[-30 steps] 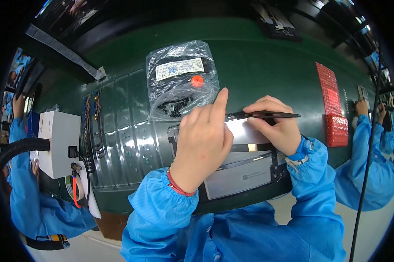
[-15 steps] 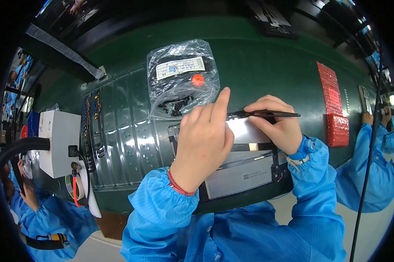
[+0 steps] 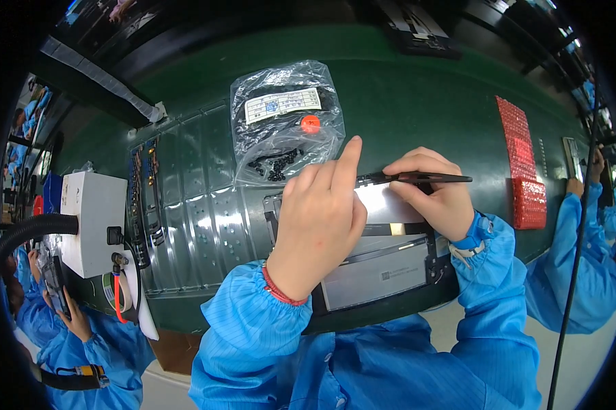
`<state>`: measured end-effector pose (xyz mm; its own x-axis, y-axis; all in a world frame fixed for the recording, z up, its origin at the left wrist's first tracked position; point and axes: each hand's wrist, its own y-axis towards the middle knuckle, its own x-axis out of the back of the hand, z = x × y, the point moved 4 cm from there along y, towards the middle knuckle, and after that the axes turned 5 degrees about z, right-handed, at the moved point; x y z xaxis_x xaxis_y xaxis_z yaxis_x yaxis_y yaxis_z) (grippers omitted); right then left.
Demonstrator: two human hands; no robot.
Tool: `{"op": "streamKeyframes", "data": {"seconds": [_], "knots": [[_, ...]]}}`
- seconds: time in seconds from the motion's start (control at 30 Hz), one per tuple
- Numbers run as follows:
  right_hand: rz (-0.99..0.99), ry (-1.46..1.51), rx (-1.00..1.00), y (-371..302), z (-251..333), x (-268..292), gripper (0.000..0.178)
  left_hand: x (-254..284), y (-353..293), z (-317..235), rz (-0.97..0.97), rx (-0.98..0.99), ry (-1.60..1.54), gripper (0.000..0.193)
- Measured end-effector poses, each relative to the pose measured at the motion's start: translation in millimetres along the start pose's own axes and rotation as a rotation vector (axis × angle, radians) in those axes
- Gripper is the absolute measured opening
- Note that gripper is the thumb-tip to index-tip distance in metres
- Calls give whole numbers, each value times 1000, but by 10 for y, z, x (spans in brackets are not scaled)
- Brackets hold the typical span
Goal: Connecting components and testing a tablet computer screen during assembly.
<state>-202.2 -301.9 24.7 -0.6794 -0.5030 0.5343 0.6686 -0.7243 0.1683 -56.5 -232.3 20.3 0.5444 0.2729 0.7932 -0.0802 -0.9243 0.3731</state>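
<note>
A tablet-like device point(image 3: 373, 280) lies open in front of me, its dark frame around a flat silver-grey battery panel and a bright metal plate. My left hand point(image 3: 319, 229) rests over its left part, palm down. The index finger is stretched out past the far edge, while the other fingers bend down and their tips are hidden. My right hand point(image 3: 436, 195) pinches slim black tweezers point(image 3: 431, 178) like a pen, the points toward the device's far edge beside my left index finger. Whatever is at the points is too small to make out.
Beyond my left hand lies a clear plastic bag point(image 3: 287, 123) of small black parts. Left of it, a clear ribbed tray point(image 3: 185, 225) holds tiny pieces and flex strips. A white box point(image 3: 93, 222) stands farther left; red bubble wrap point(image 3: 526, 171) lies right. Co-workers sit at both sides.
My hands and the tweezers have barely moved. At the far left, a co-worker's hands now hold up a dark flat device. The right-hand co-worker's hands have shifted slightly.
</note>
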Motion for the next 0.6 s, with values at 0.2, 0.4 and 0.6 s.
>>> {"op": "streamKeyframes", "data": {"seconds": [0.2,0.4,0.6], "knots": [[-89,85,-11,-37,-66,17,16,-3,-16,-2,4,6,11,55],[-109,245,-22,-47,-113,29,13,6,10,-6,33,13,-8,54],[-128,362,60,-70,-85,57,7,31,6,-21,22,5,-13,52]]}}
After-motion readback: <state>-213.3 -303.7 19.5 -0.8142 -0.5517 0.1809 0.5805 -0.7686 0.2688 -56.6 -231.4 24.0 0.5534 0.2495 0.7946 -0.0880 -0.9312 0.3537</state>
